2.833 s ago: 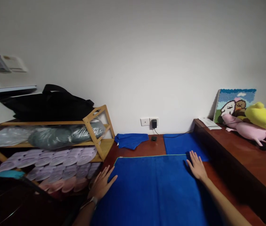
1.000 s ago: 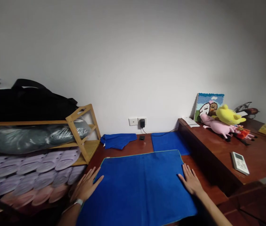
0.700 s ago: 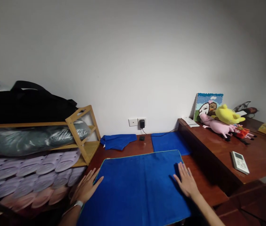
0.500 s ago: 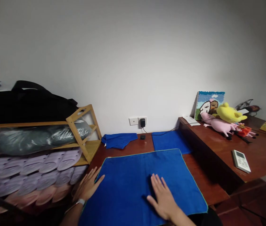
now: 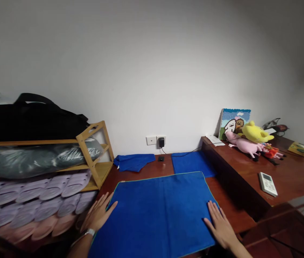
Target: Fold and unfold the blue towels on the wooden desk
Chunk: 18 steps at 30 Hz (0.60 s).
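Observation:
A blue cloth point(image 5: 154, 211) with a thin green edge lies spread over the reddish-brown desk, a faint crease running down its middle. My left hand point(image 5: 98, 213) rests at the cloth's left edge with its thumb apart from the fingers; a pale band circles that wrist. On the cloth's right edge lies my right hand point(image 5: 220, 224), flat and with fingers stretched. Behind the spread cloth, a crumpled blue cloth point(image 5: 134, 162) sits at the back left, and a folded blue cloth point(image 5: 192, 164) lies flat at the back right, partly under the front one.
Left stands a wooden rack point(image 5: 100, 175) with slippers point(image 5: 53, 188) and a black bag point(image 5: 33, 122). A plug point(image 5: 161, 142) with a cable is in the wall. On the raised right desk are plush toys point(image 5: 256, 132), a picture point(image 5: 234, 122) and a white remote point(image 5: 268, 184).
My right hand has slid from the middle of the cloth to its right edge. My left hand stays at the left edge. The view has shifted slightly.

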{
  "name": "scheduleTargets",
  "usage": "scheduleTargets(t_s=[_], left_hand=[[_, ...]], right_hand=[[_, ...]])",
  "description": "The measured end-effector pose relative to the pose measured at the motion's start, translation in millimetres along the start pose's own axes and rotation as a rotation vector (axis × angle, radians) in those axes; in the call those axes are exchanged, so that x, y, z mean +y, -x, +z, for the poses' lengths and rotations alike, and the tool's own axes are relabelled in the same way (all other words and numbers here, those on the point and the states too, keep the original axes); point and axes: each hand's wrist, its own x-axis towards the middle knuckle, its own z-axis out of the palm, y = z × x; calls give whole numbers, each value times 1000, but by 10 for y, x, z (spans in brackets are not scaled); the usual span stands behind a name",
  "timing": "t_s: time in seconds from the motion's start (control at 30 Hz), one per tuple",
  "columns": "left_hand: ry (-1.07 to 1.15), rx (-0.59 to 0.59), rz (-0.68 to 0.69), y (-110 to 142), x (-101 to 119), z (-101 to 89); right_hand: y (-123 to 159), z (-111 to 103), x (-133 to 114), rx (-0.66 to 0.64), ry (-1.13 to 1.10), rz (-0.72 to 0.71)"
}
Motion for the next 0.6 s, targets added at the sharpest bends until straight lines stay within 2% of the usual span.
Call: scheduleTargets(t_s=[0.13,0.2,0.23,0.3,0.4,0.5,0.6], left_hand=[[0,25,-1,-4,1,14],[5,28,-1,0,6,5],[6,23,1,3,11,-4],[4,4,4,13,24,-30],[4,-8,5,24,40,-59],[6,7,4,25,34,-53],[-6,15,12,18,16,-22]], right_hand=[[16,-40,613,51,35,197],[-3,-76,700,65,51,231],[-23,-99,663,80,58,219],[-80,-145,418,122,58,147],[-183,-177,-267,138,15,-24],[-273,-125,-1029,89,-52,-221],[-333,-3,-1535,24,-102,-350]])
